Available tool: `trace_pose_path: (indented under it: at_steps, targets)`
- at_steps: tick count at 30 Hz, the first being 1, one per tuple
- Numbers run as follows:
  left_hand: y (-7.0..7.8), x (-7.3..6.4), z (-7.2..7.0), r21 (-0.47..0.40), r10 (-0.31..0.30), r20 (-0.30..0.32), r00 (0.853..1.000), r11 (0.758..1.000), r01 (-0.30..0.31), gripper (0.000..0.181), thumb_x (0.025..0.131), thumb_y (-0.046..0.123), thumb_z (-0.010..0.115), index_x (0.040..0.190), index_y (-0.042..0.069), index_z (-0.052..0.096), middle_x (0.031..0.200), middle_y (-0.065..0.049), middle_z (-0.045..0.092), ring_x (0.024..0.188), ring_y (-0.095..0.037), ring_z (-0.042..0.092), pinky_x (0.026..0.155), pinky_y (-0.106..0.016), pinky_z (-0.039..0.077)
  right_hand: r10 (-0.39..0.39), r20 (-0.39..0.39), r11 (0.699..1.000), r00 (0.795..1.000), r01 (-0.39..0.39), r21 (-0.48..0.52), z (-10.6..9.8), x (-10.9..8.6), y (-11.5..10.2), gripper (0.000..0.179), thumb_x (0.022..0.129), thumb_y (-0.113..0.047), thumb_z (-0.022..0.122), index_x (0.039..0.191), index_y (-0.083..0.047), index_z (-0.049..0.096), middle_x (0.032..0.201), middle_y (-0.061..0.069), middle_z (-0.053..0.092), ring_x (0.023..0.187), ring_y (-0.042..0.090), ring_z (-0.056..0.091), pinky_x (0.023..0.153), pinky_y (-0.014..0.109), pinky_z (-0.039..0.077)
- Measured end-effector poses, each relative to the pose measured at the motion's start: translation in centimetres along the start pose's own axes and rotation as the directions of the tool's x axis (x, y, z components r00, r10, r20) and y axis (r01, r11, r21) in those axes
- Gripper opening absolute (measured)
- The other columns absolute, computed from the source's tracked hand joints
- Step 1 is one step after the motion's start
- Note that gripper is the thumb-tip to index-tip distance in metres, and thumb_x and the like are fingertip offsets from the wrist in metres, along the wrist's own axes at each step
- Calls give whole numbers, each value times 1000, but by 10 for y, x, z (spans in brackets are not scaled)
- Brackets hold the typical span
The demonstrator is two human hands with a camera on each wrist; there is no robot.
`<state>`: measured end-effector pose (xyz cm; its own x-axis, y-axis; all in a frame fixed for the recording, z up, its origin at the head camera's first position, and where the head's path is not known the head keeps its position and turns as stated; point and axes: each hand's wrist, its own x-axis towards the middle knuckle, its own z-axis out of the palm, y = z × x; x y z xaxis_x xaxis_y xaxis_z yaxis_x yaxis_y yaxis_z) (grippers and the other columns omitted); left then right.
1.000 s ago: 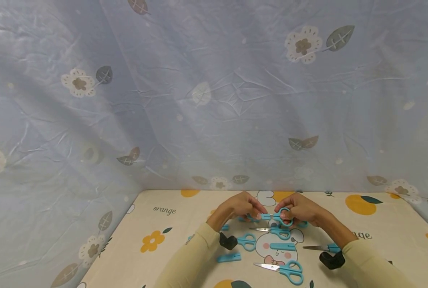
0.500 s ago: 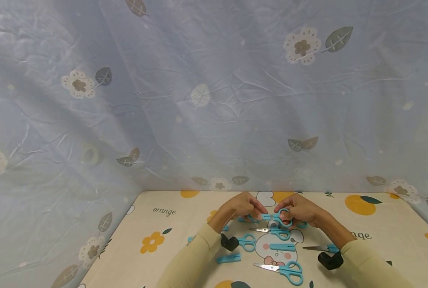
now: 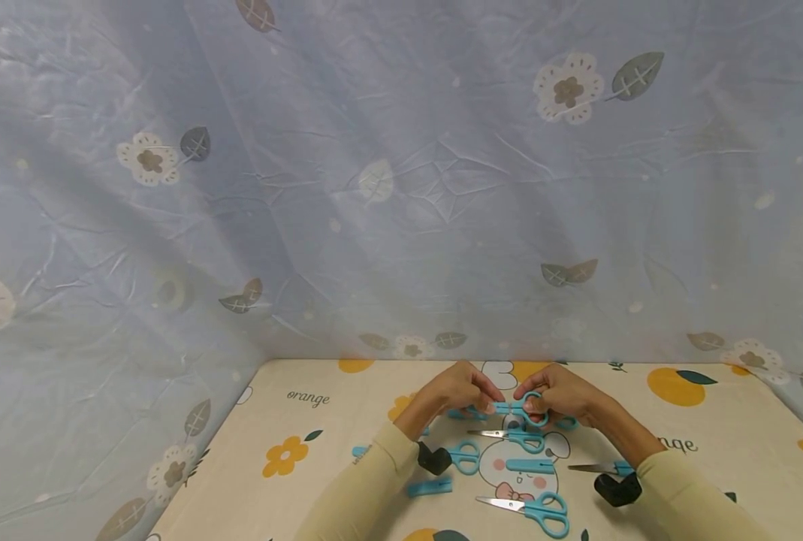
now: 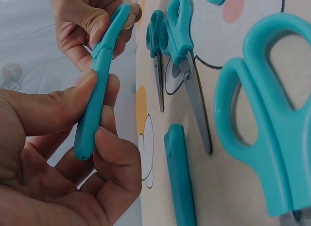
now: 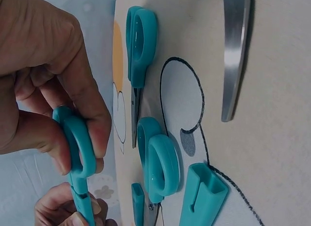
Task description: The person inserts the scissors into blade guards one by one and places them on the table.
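Over the far part of the table, my left hand [image 3: 462, 385] pinches a turquoise blade cover [image 4: 92, 119] between thumb and fingers. My right hand [image 3: 563, 391] grips the turquoise handle loops [image 5: 82, 143] of a pair of scissors, thumb on one side and fingers on the other. The cover sits over the blades, its mouth right at the base of the handles. Closest to the hands on the table are uncovered scissors [image 3: 526, 438] with their blades to the left. A loose cover [image 3: 529, 465] lies just nearer than these.
More scissors lie about: one pair [image 3: 543, 515] at the front, one [image 3: 465, 456] beside my left wrist, one [image 3: 620, 467] partly hidden by my right wrist. Another cover [image 3: 430, 487] lies front left. A floral curtain [image 3: 401, 225] hangs behind the patterned tablecloth [image 3: 239, 481].
My left forearm has shifted slightly right, showing more of a turquoise piece beside the sleeve. Both hands keep the same hold on the scissors and cover.
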<state>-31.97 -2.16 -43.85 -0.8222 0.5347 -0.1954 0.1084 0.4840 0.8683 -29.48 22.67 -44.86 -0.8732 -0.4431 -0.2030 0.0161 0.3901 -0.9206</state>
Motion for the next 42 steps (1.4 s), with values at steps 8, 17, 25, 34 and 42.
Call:
trace_pose_path:
  at_steps: [8, 17, 25, 34, 42]
  targets:
    - [-1, 1, 0, -14, -28, 6, 1000, 1000, 28, 19, 88, -4, 81, 103, 6, 86, 97, -4, 83, 78, -12, 72, 71, -34, 62, -6, -43, 999, 999, 5, -35, 3, 1, -2, 22, 98, -2, 72, 117, 10, 72, 75, 3, 74, 69, 15, 68, 59, 28, 56]
    - [-2, 3, 5, -4, 9, -34, 999, 1000, -9, 19, 86, -8, 81, 103, 0, 85, 88, -5, 82, 71, -9, 69, 62, -29, 56, 3, -49, 1000, 999, -4, -22, 4, 0, -3, 19, 98, -1, 72, 114, 10, 72, 74, 5, 74, 67, 15, 68, 58, 26, 54]
    - [0, 3, 7, 17, 16, -54, 998, 1000, -15, 19, 85, -9, 81, 101, 0, 85, 87, -5, 82, 70, -8, 68, 59, -26, 49, 33, -67, 999, 997, -33, 8, 5, 1, -1, 22, 98, -1, 72, 117, 10, 72, 73, 3, 73, 66, 13, 66, 57, 25, 54]
    - [-3, 2, 2, -41, -23, -12, 1000, 999, 22, 14, 88, -3, 81, 97, 5, 86, 91, 1, 82, 70, -10, 63, 60, -27, 49, -16, -72, 999, 997, 13, -38, 9, 2, -4, 28, 96, -3, 75, 119, 11, 69, 74, 5, 75, 67, 16, 68, 58, 29, 57]
    - [-5, 3, -6, -8, -38, 52, 998, 999, 38, 12, 91, 3, 81, 101, 8, 86, 97, 1, 82, 77, -12, 67, 68, -33, 59, 17, -36, 1000, 999, -18, -20, 7, 5, -1, 27, 100, -6, 73, 121, 9, 68, 77, 4, 73, 71, 16, 68, 63, 32, 60]
